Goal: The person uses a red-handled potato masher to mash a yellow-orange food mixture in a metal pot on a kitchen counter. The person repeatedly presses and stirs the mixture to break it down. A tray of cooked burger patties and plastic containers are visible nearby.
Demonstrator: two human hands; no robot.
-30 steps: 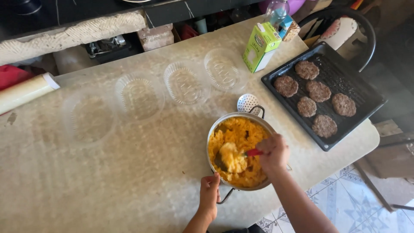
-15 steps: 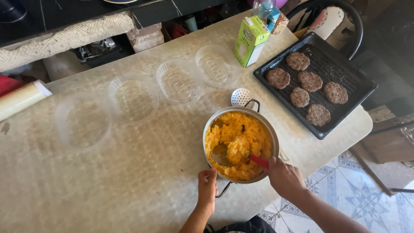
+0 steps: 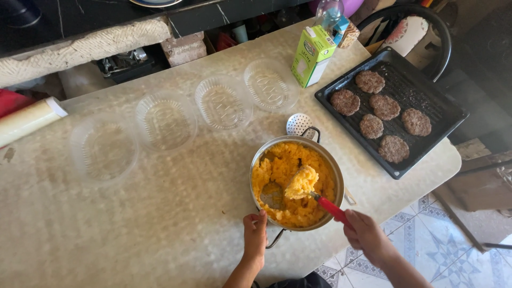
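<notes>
A metal pot (image 3: 337, 169) full of yellow-orange mash (image 3: 277, 172) stands at the near edge of the table. My left hand (image 3: 255, 234) grips the pot's near handle. My right hand (image 3: 366, 236) holds a red-handled spoon (image 3: 329, 207) whose bowl is lifted above the pot with a heap of mash (image 3: 302, 181) on it. Where the mash was scooped, bare pot bottom (image 3: 272, 194) shows.
Several clear plastic trays (image 3: 223, 104) lie in a row across the table's middle. A black baking tray (image 3: 426, 101) with several browned patties (image 3: 372, 126) sits at right, near the table's corner. A green carton (image 3: 312, 55) stands behind; a slotted spoon (image 3: 298, 124) lies by the pot. A roll (image 3: 29, 120) lies far left.
My right hand has drawn back toward me and raised the spoon out of the mash with a scoop on it. My left hand stays on the pot handle.
</notes>
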